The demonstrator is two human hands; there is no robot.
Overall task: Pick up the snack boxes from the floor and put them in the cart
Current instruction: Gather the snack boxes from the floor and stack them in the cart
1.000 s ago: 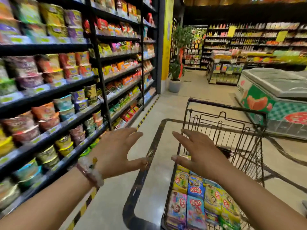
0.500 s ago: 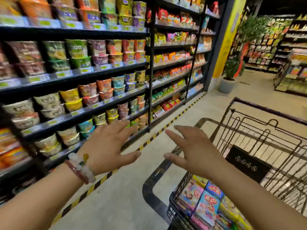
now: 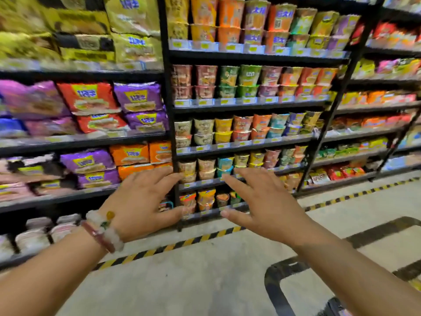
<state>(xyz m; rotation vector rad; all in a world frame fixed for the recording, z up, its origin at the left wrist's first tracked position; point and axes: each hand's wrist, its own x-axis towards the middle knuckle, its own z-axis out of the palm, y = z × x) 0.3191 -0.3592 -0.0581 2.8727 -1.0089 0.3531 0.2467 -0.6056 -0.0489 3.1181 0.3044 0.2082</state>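
Your left hand (image 3: 139, 201), beaded bracelets (image 3: 103, 231) at the wrist, is held out flat, fingers spread, gripping nothing. Behind it, black shelving (image 3: 248, 106) stocked with noodle packs (image 3: 88, 96) and cups (image 3: 227, 82). Your right hand (image 3: 266, 201) is likewise spread and empty. Snack boxes are out of view; only a dark cart corner (image 3: 335, 307) shows lower right.

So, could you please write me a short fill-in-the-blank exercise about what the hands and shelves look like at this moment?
1. Both hands are ____ and hold nothing.
2. The bead bracelets sit on the ____ wrist.
3. The yellow-and-black striped tape runs along the ____ at the foot of the shelves.
4. The left hand and right hand are ____ each other, not touching.

Missing words: open; left; floor; apart from
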